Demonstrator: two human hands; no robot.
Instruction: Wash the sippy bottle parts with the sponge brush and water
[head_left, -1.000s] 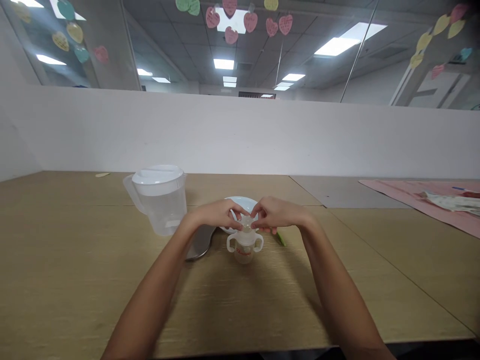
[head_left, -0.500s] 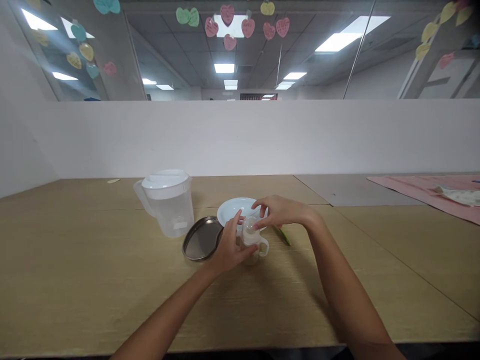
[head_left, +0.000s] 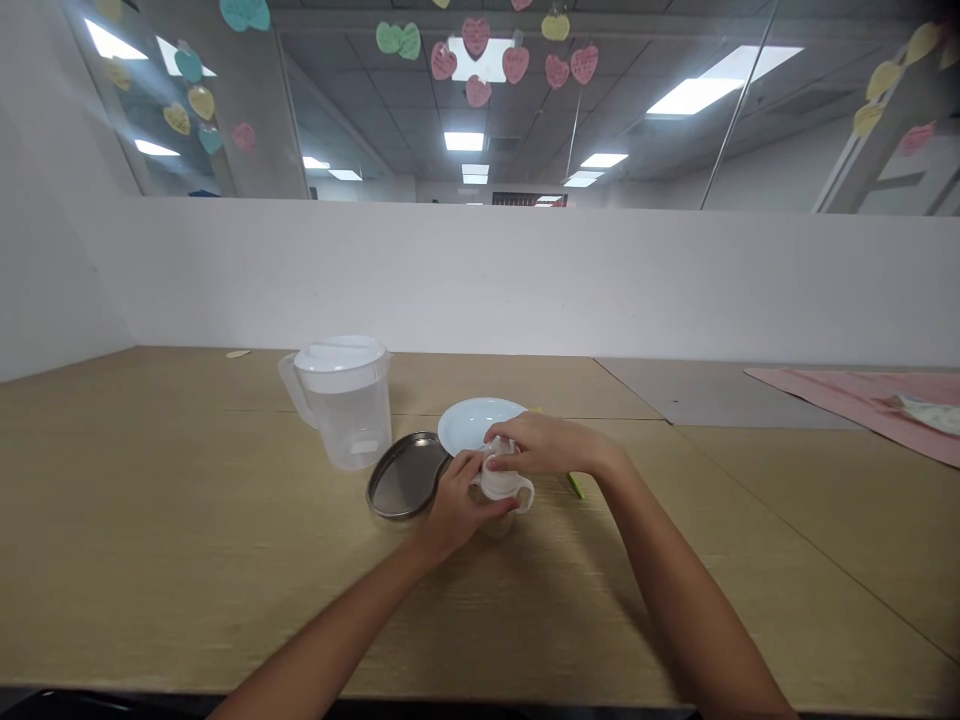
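A small clear bottle [head_left: 501,486] with white side handles and a clear domed top stands on the table. My left hand [head_left: 455,508] is wrapped round its left side, thumb across the front. From the right, my right hand [head_left: 541,443] grips the domed top, its fingers closed about it. Just behind the bottle lies a white plate [head_left: 471,422], partly covered by my right hand. A kidney-shaped metal tray [head_left: 407,478] is left of my left hand. Under my right wrist, part of a green object [head_left: 576,486] shows.
A translucent lidded pitcher [head_left: 351,410] stands behind the metal tray, its handle to the left. At the far right a pink cloth [head_left: 847,392] bears a pale patterned item [head_left: 930,411]. A small flat piece [head_left: 238,354] lies at the back left. A white wall closes off the table's back.
My right hand has come down and closed on the bottle's domed top; before, its fingers were spread around it. My left hand stays on the bottle. The camera view has shifted slightly.
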